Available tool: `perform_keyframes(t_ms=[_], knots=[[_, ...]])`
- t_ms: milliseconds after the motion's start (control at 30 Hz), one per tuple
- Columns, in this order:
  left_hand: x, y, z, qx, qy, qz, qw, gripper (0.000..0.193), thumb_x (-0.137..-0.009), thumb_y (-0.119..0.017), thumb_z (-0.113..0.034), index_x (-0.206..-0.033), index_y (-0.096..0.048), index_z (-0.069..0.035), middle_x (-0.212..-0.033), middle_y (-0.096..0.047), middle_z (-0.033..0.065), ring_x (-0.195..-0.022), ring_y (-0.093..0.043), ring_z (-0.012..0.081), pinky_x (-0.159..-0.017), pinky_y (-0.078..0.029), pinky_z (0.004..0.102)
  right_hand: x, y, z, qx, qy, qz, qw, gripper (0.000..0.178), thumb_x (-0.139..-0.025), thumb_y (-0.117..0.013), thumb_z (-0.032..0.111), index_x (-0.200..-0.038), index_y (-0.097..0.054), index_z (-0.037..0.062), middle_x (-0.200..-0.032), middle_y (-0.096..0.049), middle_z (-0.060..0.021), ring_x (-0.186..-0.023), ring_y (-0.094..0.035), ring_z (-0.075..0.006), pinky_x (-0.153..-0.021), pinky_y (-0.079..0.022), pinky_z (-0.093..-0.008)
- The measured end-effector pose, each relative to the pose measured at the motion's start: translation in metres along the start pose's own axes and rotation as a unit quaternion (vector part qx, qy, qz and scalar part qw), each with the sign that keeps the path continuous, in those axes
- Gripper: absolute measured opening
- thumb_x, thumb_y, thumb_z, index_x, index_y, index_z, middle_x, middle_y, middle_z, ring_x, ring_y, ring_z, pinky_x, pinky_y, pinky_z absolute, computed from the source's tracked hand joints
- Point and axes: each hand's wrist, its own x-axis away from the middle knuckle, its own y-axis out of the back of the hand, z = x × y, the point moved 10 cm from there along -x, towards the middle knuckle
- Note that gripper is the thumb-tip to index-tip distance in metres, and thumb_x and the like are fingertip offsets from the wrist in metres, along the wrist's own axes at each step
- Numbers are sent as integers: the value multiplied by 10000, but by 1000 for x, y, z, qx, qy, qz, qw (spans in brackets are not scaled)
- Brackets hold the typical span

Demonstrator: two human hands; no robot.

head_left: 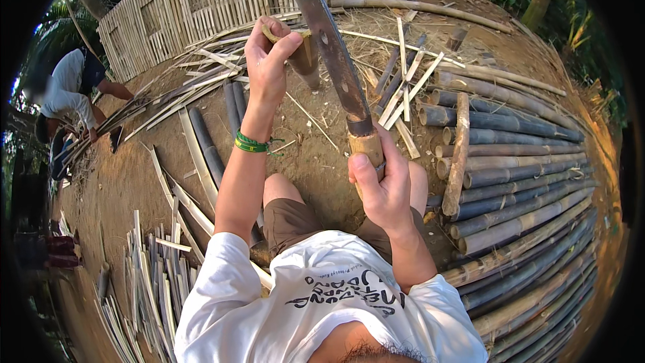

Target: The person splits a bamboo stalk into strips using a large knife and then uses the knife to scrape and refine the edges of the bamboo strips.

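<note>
In the head view, the right hand (384, 191) is clamped around the wooden handle of a machete (332, 50), whose holed blade points away from the person. The left hand (267, 64) grips the upper end of a bamboo piece (304, 60) just left of the machete's blade; whether the two touch, I cannot tell. Right of the machete lie stacked bamboo poles (517, 161); well to its left, a person (70, 84) bends over, near a slatted panel (168, 20).
</note>
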Motion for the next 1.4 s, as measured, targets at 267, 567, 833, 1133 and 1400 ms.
perform_keyframes(t_ms=[267,567,833,1133,1400], knots=[[-7,-7,1,-9,30,83,996,327,-820,-756,-182,-899,-450,-95,-868,-435,-22,-808,-409,79,-730,-354,248,3,-5,8,34,7,-1,999,518,-997,-661,296,-1357,-526,-51,-841,-692,-98,-651,-636,-135,-590,-491,-290],[-7,-8,2,-4,33,102,994,312,-793,-735,-157,-886,-445,-95,-851,-402,-23,-790,-386,87,-714,-338,255,10,-10,-4,4,-2,-7,1000,545,-999,-660,306,-1371,-510,-63,-797,-658,-76,-611,-586,-116,-553,-466,-288],[-8,-7,6,5,34,104,994,279,-814,-726,-136,-889,-460,-93,-848,-451,-23,-778,-439,75,-713,-373,258,11,-12,1,31,-2,-6,999,539,-994,-673,295,-1364,-513,-62,-818,-675,-94,-620,-610,-130,-554,-477,-287],[-4,1,10,15,71,93,993,194,-838,-678,-112,-949,-527,-62,-821,-540,-17,-733,-529,72,-701,-473,246,9,-21,21,168,53,-17,984,534,-958,-707,263,-1350,-527,-53,-953,-711,-222,-776,-730,-361,-657,-562,-406],[-8,-1,9,3,68,120,990,227,-832,-653,-109,-1016,-546,-30,-868,-568,9,-747,-535,89,-694,-461,266,6,-23,17,185,53,-15,981,527,-962,-698,273,-1351,-525,-37,-944,-704,-228,-790,-720,-384,-652,-554,-418]])
